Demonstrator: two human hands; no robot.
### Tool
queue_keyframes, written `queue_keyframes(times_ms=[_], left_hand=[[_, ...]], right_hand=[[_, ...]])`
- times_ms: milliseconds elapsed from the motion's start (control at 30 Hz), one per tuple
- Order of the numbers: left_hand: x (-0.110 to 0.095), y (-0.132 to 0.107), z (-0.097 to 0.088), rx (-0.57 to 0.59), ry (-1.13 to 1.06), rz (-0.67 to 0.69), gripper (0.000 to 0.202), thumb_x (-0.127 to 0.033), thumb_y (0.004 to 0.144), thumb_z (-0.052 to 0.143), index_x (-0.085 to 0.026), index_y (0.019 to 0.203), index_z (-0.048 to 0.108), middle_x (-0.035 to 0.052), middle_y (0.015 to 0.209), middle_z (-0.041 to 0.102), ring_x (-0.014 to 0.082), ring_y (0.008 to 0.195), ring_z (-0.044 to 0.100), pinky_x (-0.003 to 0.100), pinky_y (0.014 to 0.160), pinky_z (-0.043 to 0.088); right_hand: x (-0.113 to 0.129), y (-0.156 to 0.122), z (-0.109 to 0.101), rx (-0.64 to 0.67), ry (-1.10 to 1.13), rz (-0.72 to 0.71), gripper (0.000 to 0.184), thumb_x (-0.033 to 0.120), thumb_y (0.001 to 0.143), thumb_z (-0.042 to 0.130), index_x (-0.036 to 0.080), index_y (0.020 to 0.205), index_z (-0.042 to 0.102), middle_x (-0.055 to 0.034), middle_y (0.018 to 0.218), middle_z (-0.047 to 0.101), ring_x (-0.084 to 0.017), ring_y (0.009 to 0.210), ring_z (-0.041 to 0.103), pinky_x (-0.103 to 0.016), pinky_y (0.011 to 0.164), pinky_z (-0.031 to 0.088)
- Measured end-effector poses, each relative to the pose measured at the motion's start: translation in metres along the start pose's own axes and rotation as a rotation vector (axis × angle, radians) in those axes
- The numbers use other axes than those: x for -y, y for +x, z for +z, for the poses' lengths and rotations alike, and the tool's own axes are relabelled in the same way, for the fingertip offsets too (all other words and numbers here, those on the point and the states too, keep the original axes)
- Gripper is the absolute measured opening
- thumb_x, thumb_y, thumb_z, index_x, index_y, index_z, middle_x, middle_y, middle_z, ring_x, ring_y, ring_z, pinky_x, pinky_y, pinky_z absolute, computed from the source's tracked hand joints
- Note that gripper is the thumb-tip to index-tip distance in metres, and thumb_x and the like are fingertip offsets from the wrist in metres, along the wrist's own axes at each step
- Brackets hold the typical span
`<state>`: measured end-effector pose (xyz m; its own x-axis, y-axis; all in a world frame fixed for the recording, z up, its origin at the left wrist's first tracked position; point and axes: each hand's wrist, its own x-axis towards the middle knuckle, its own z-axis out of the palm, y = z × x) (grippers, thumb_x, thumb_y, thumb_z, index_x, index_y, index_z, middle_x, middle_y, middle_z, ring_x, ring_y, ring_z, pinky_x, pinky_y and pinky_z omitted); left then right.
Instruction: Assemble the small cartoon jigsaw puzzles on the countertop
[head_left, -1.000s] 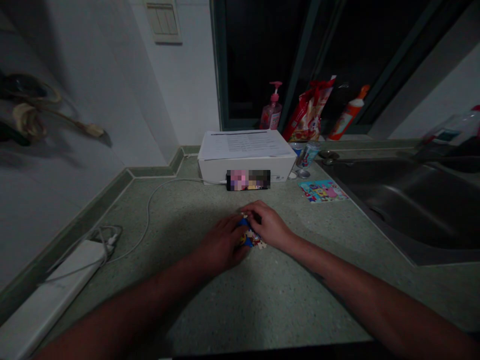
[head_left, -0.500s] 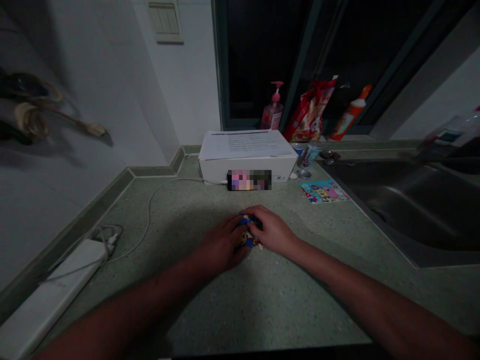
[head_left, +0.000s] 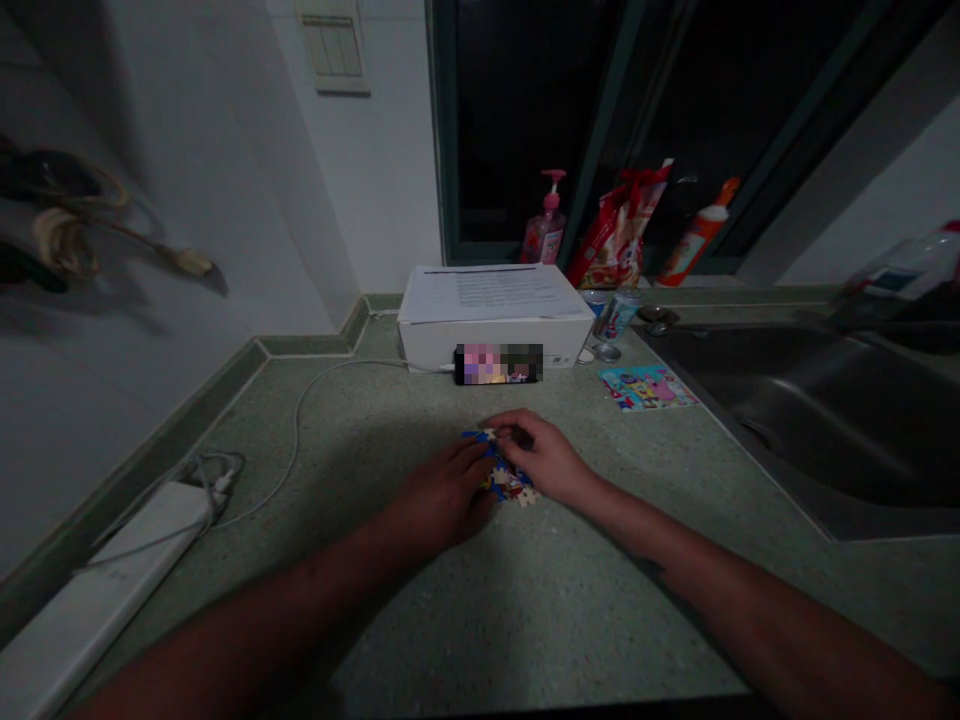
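Two bare hands, the left hand (head_left: 442, 490) and right hand (head_left: 536, 455), curl nearly closed around a small cluster of blue, white and red jigsaw pieces (head_left: 501, 472) on a speckled green counter (head_left: 570, 620), below a white box (head_left: 491, 340), beside a colourful card (head_left: 646, 387) and steel sink (head_left: 787, 400).

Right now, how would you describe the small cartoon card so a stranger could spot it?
Find the steel sink in the speckled green countertop. Just left of its edge lies a flat turquoise cartoon card, unlike the upright drink can beyond it.
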<state>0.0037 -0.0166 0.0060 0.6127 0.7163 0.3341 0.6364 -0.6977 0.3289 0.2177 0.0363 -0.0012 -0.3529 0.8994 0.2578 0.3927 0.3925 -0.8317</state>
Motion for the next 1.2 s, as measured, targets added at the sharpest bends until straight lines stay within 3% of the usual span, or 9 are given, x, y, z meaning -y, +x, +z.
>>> queue_keyframes(times_ms=[333, 500, 667, 867, 1067, 1200], left_hand=[[0.004, -0.004, 0.003, -0.005, -0.049, -0.011, 0.046, -0.026, 0.098, 0.074, -0.031, 0.143, 0.063, 0.0127, 0.147, 0.07, 0.0356, 0.142, 0.064, 0.06, 0.116, 0.061], [0.003, -0.002, 0.002, 0.0, -0.048, 0.0, 0.043, -0.027, 0.1, 0.071, -0.025, 0.142, 0.063, 0.0132, 0.149, 0.068, 0.0333, 0.145, 0.062, 0.056, 0.12, 0.058], [0.003, -0.002, 0.003, -0.023, -0.031, 0.014, 0.042, -0.026, 0.098, 0.072, -0.026, 0.14, 0.064, 0.012, 0.149, 0.068, 0.034, 0.143, 0.064, 0.056, 0.116, 0.06], [0.005, -0.004, 0.006, -0.019, 0.009, 0.018, 0.038, -0.029, 0.1, 0.071, -0.021, 0.137, 0.065, 0.0155, 0.143, 0.071, 0.0351, 0.14, 0.065, 0.054, 0.117, 0.06], [0.006, -0.004, 0.008, -0.038, 0.01, 0.014, 0.039, -0.028, 0.099, 0.07, -0.021, 0.137, 0.064, 0.0163, 0.145, 0.069, 0.037, 0.14, 0.065, 0.056, 0.116, 0.06], [0.006, -0.005, 0.009, -0.041, 0.022, 0.007, 0.041, -0.028, 0.097, 0.072, -0.022, 0.137, 0.065, 0.0158, 0.145, 0.068, 0.037, 0.138, 0.066, 0.057, 0.115, 0.061]], right_hand=[[0.003, -0.004, 0.0, 0.006, -0.083, -0.06, 0.032, 0.016, 0.089, 0.065, 0.033, 0.115, 0.073, -0.0052, 0.116, 0.078, -0.028, 0.113, 0.075, -0.047, 0.104, 0.059], [0.002, -0.005, 0.003, 0.049, 0.109, 0.046, 0.028, 0.019, 0.092, 0.065, 0.03, 0.116, 0.073, -0.0057, 0.116, 0.079, -0.027, 0.11, 0.078, -0.046, 0.102, 0.062], [0.003, -0.004, 0.001, 0.075, 0.337, 0.17, 0.023, 0.02, 0.092, 0.068, 0.028, 0.114, 0.073, -0.0063, 0.119, 0.083, -0.025, 0.113, 0.079, -0.047, 0.106, 0.061], [0.009, -0.001, -0.006, 0.059, 0.415, 0.289, 0.022, 0.027, 0.093, 0.069, 0.027, 0.114, 0.076, -0.0056, 0.117, 0.084, -0.025, 0.11, 0.079, -0.046, 0.1, 0.064], [0.014, -0.003, -0.009, 0.034, 0.47, 0.29, 0.021, 0.029, 0.092, 0.071, 0.027, 0.112, 0.076, -0.006, 0.117, 0.084, -0.025, 0.111, 0.079, -0.046, 0.103, 0.062], [0.011, -0.004, -0.007, 0.083, 0.436, 0.266, 0.021, 0.028, 0.093, 0.069, 0.028, 0.113, 0.075, -0.0047, 0.111, 0.084, -0.026, 0.1, 0.08, -0.043, 0.093, 0.065]])
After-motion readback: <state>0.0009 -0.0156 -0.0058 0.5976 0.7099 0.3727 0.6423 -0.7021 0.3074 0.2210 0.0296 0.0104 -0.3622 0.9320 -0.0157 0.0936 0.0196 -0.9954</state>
